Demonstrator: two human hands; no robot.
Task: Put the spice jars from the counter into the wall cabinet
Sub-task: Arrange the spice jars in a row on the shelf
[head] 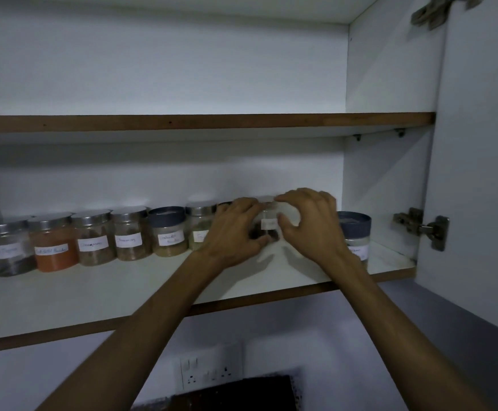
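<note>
Several labelled spice jars stand in a row along the back of the lower cabinet shelf (123,295), among them an orange-filled jar (53,247) and a dark-lidded jar (169,231). Between my hands stands a clear jar with a silver lid and dark contents (267,223). My left hand (235,229) wraps its left side, thumb under its front. My right hand (307,223) cups its right side and lid with bent fingers. Another dark-lidded jar (356,232) stands at the right, partly hidden by my right wrist.
The upper shelf (200,121) holds nothing that I can see. The open cabinet door (479,143) with its hinge (425,228) stands at the right. Below the cabinet are a wall socket panel (209,372) and a dark counter edge (235,393).
</note>
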